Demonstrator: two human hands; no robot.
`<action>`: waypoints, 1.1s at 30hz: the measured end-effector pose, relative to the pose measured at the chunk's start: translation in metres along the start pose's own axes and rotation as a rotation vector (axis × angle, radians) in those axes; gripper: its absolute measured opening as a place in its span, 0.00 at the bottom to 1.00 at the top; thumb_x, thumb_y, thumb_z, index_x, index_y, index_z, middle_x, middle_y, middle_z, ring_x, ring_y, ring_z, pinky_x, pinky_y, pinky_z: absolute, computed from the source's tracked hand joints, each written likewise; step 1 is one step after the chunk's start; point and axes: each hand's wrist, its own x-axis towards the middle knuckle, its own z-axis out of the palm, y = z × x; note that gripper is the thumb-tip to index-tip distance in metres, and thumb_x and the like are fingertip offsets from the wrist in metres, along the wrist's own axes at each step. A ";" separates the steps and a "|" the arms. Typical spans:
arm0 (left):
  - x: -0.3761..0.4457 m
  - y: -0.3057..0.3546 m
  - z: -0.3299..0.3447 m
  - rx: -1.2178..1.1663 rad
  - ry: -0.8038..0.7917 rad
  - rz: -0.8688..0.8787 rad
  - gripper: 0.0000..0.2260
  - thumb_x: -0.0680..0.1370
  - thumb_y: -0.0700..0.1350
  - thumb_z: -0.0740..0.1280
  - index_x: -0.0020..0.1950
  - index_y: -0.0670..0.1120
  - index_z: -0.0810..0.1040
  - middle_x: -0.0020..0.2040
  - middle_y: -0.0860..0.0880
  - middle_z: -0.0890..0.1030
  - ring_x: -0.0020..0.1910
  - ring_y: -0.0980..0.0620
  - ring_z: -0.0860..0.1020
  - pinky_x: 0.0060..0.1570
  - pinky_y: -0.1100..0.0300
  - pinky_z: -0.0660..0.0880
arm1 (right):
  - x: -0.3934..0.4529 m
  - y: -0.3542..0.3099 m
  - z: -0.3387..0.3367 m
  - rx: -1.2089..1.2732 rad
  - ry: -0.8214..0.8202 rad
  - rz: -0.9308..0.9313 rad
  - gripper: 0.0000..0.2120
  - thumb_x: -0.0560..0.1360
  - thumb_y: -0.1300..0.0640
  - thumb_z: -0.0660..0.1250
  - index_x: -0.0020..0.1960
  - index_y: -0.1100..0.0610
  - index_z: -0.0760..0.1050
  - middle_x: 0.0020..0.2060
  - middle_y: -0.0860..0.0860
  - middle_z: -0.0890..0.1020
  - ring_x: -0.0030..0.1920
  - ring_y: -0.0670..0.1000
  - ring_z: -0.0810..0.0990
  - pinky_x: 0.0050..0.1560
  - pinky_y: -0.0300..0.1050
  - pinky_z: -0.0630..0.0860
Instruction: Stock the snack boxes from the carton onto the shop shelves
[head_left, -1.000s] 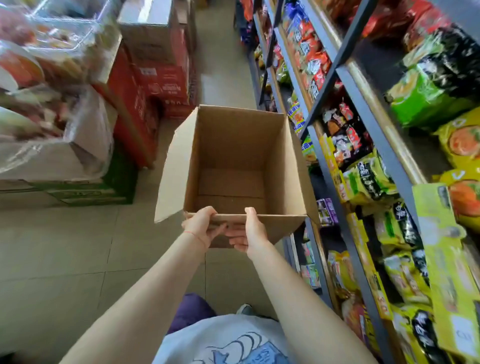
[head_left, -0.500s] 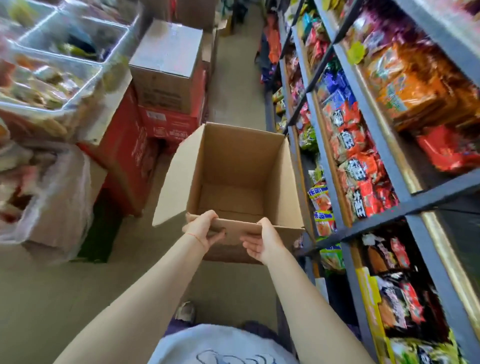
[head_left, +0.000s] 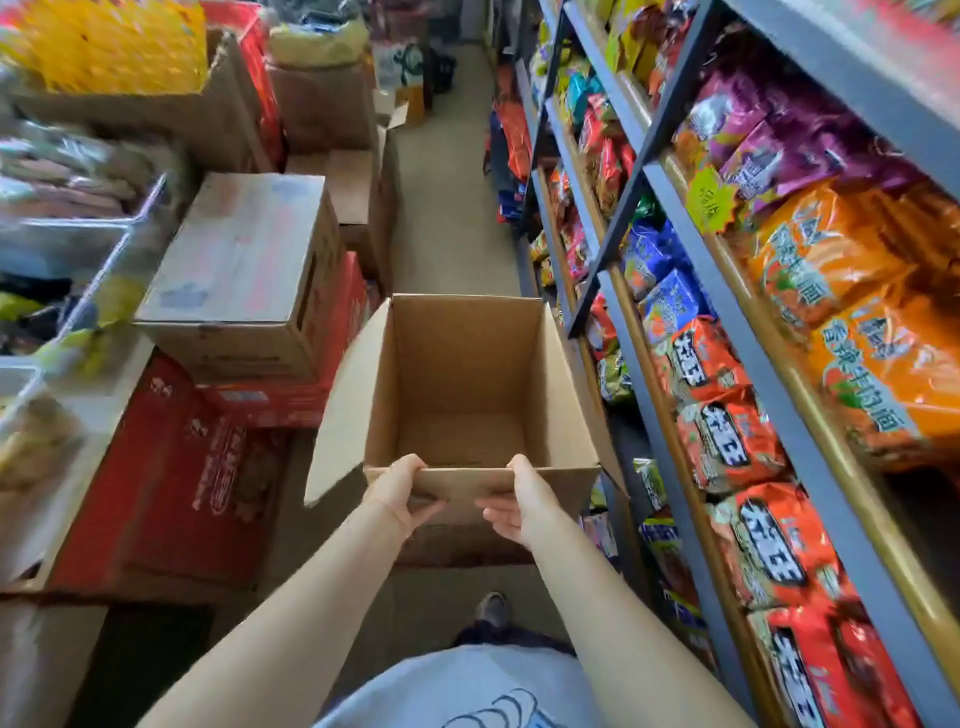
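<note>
Carton (head_left: 462, 384): one, brown cardboard, held up in the aisle in front of the person, just left of the shelving; top open, inside bare, only the cardboard floor showing.
Flaps: left one hangs outward and down; near one folded down under the hands.
Left hand (head_left: 400, 493): grips the near rim, thumb over the top edge, fingers curled beneath on the folded flap.
Right hand (head_left: 519, 501): grips the same rim, thumb on top, fingers curled below against the outer wall.
Shelves (head_left: 670, 218): one grey metal rack to the right, several tiers, packed with orange, red, purple and blue snack bags.
Stacked cartons (head_left: 244, 280): left of the aisle, one pale box atop red ones; exact count unclear through blur.
Floor (head_left: 447, 223): beige, runs ahead between the stacks and rack.
Shoe (head_left: 491, 608): one visible below the carton.
</note>
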 end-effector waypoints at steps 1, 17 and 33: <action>0.008 0.018 0.017 -0.002 0.014 0.021 0.22 0.72 0.37 0.70 0.66 0.39 0.72 0.63 0.35 0.74 0.54 0.38 0.77 0.39 0.43 0.83 | 0.010 -0.026 0.002 -0.014 -0.006 -0.009 0.19 0.79 0.42 0.57 0.57 0.56 0.74 0.40 0.56 0.87 0.42 0.54 0.85 0.38 0.43 0.78; 0.201 0.319 0.204 -0.082 -0.108 0.015 0.10 0.74 0.37 0.68 0.54 0.40 0.71 0.60 0.36 0.76 0.57 0.38 0.78 0.42 0.43 0.83 | 0.171 -0.381 0.121 -0.045 0.073 -0.093 0.16 0.78 0.45 0.59 0.56 0.56 0.75 0.38 0.57 0.87 0.43 0.54 0.85 0.42 0.46 0.78; 0.245 0.510 0.309 0.278 -0.229 0.250 0.15 0.83 0.39 0.59 0.70 0.41 0.72 0.60 0.40 0.81 0.47 0.47 0.82 0.47 0.55 0.79 | 0.229 -0.592 0.188 0.073 0.042 -0.375 0.12 0.81 0.57 0.61 0.59 0.61 0.77 0.47 0.56 0.84 0.43 0.53 0.83 0.45 0.46 0.79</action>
